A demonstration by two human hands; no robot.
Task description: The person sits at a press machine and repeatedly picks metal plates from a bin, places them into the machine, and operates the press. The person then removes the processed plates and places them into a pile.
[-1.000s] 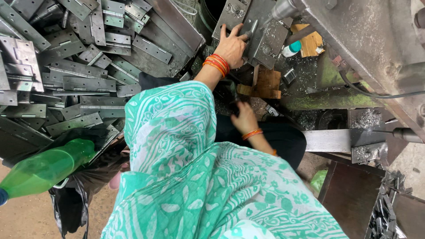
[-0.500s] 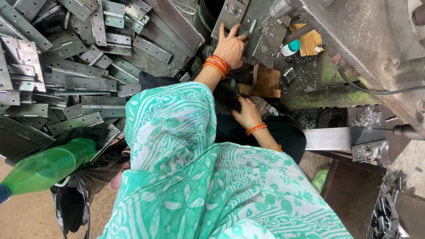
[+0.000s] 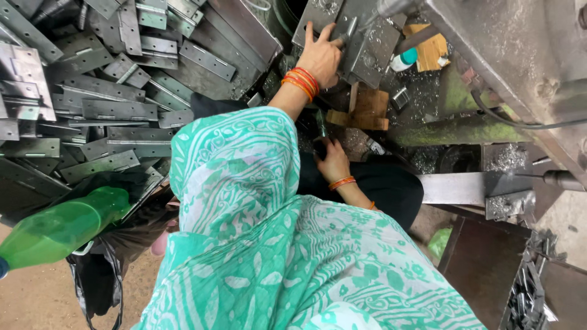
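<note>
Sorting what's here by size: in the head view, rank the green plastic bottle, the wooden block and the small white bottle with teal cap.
1. green plastic bottle, though nearness to the camera inflates it
2. wooden block
3. small white bottle with teal cap

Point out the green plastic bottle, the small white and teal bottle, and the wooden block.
green plastic bottle (image 3: 58, 229), head view, middle of its body.
small white and teal bottle (image 3: 404, 60), head view, its white body.
wooden block (image 3: 369, 110), head view, its top face.
</note>
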